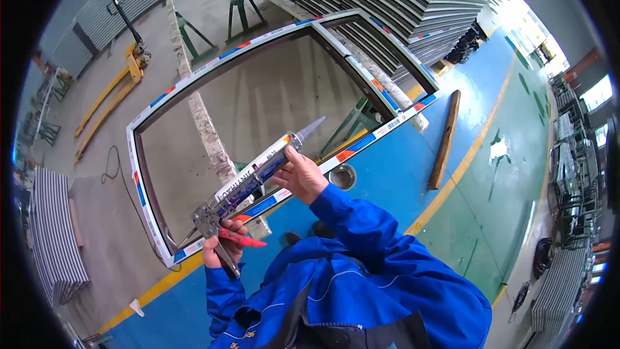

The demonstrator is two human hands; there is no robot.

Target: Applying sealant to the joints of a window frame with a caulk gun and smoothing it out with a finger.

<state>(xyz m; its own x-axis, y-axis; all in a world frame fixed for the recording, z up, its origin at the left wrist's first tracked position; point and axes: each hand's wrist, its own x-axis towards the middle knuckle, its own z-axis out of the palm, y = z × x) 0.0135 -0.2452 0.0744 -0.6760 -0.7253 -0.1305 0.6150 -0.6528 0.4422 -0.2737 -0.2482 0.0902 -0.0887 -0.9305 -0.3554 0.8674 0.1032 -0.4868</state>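
Note:
A caulking gun (240, 195) lies slantwise across my front, loaded with a white sealant cartridge (261, 157). Its pale pointed nozzle (313, 128) aims up and to the right. My left hand (223, 245) is wrapped round the gun's metal handle, beside the red trigger (242, 239). Further up, my right hand (300, 176) grips the front of the gun near the base of the nozzle. Beneath the gun lies a large window frame (227, 53), its white faces covered with orange and blue printed film. A divider splits it into a wide and a narrow opening.
Two long, paint-spotted beams (205, 130) carry the frame, with green trestles (242, 10) nearby. A metal bowl (342, 176) sits by the frame's near edge. Stacked frames (381, 10) rise behind. A wooden bar (445, 139) lies right; a yellow pallet jack (132, 64) stands left.

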